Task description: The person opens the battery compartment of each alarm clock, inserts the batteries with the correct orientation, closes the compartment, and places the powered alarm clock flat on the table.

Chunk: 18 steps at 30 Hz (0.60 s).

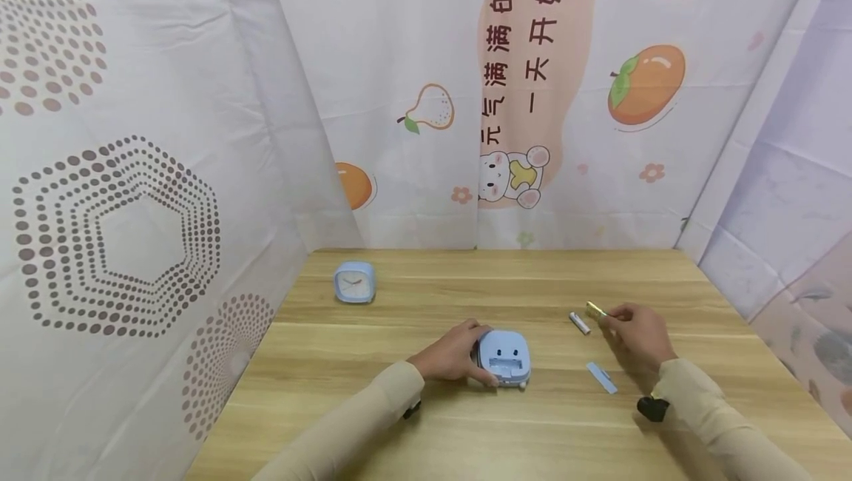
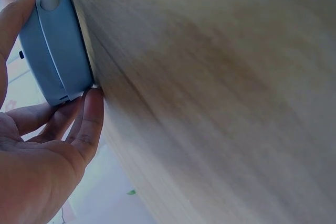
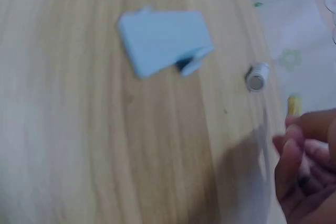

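Observation:
A light-blue alarm clock [image 1: 511, 340] lies face down on the table, with its open battery compartment facing up. My left hand [image 1: 458, 352] grips its left side, thumb at the near edge and fingers at the far edge. The left wrist view shows the blue casing [image 2: 55, 40] between thumb and fingers. Farther right, my right hand [image 1: 640, 329] pinches a gold-coloured battery [image 1: 594, 309] by one end. Beside that lies a white battery [image 1: 580, 323]. A blue battery cover [image 1: 602, 377] lies nearer to me, also seen as a blurred plate [image 3: 163, 40] in the right wrist view.
A second light-blue clock [image 1: 355, 282], its dial showing, stands at the back left of the wooden table [image 1: 426, 281]. Printed curtains [image 1: 413, 44] hang behind the table and along both sides.

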Available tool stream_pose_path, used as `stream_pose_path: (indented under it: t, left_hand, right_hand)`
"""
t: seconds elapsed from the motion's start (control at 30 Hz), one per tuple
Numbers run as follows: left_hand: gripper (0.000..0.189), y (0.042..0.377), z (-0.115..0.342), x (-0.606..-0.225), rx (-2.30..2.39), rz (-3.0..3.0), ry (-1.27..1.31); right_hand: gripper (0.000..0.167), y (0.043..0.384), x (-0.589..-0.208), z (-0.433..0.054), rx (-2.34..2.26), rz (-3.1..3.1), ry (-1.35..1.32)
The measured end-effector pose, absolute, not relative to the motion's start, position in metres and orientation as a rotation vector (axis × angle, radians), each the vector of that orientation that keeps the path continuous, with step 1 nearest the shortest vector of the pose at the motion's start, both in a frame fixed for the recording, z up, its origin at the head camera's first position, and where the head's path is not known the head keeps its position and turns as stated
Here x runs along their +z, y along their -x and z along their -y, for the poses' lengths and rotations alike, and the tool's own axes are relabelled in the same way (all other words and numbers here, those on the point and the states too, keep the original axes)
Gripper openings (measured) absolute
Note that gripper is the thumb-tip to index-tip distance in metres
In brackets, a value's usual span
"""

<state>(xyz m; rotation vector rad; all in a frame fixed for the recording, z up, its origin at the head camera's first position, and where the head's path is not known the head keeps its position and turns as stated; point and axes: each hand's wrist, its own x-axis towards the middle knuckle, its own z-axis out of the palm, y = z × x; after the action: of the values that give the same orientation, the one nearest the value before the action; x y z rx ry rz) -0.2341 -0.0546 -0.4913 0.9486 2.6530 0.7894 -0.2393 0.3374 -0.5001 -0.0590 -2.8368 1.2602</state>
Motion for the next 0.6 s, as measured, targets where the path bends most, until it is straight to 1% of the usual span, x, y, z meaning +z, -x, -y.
stream_pose_path:
  t: [0.23, 0.4, 0.6]
  left_hand:
    - [0.100, 0.2353, 0.0546, -0.4901, 0.786, -2.656, -0.969]
    - [0.101, 0.2354, 0.0544, -0.4920, 0.784, -2.658, -0.962]
    - [0.102, 0.2348, 0.0543, -0.4932, 0.786, -2.654, -0.947]
  right_hand:
    - [0.048, 0.2404, -0.5010, -0.3412, 1.608, 2.706, 0.038]
    - [0.054, 0.2385, -0.5022, -0.3437, 1.694, 2.649, -0.018]
    - [0.057, 0.2383, -0.5065, -0.3456, 1.730, 2.629, -0.019]
